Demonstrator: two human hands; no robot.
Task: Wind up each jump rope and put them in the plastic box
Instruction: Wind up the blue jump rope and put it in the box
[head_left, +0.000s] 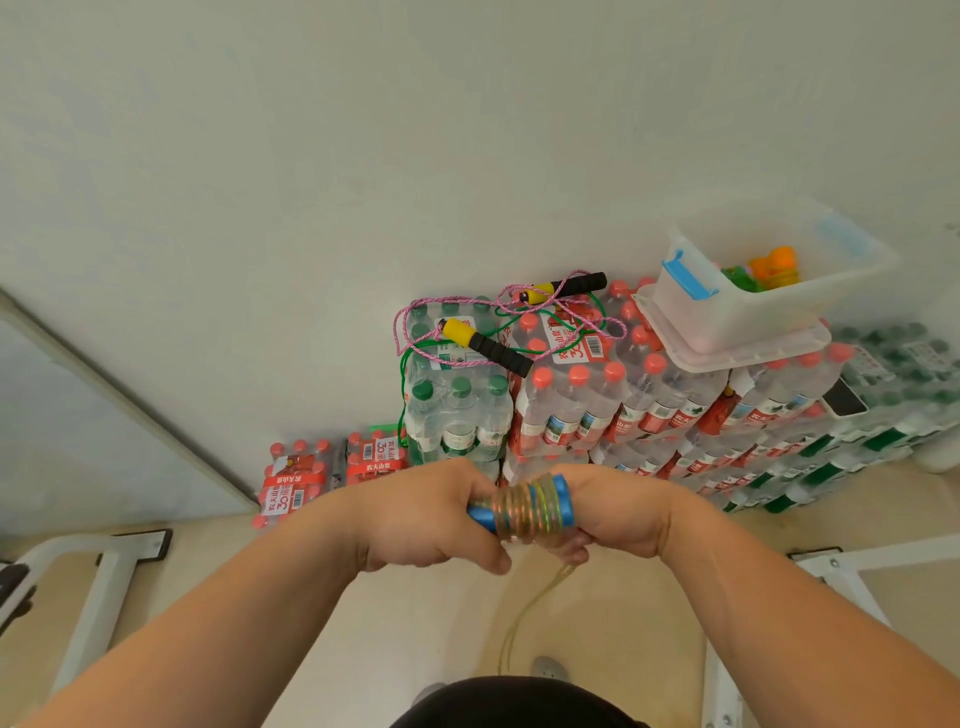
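A person's 2 bare hands meet low in the middle of the view, holding blue jump rope handles (558, 496) between them. The left hand (431, 514) is closed around one end of the handles, its fingers curled down over the front. The right hand (618, 512) grips the other end, with its fingers wrapped underneath. Between the hands, a clear iridescent rope (524, 512) is coiled in many tight turns around the handles, and a loose length hangs down from the coil toward the floor.

Beyond the hands, shrink-wrapped packs of water bottles (571, 400) are stacked against a white wall. On top of the packs lies a pink rope (415, 317) tangled with a green rope (519, 353), beside 2 yellow-and-black handles (483, 345). To the right, well apart from the hands, a clear plastic box (753, 291) with blue latches rests on its lid on the packs, holding green and orange items.
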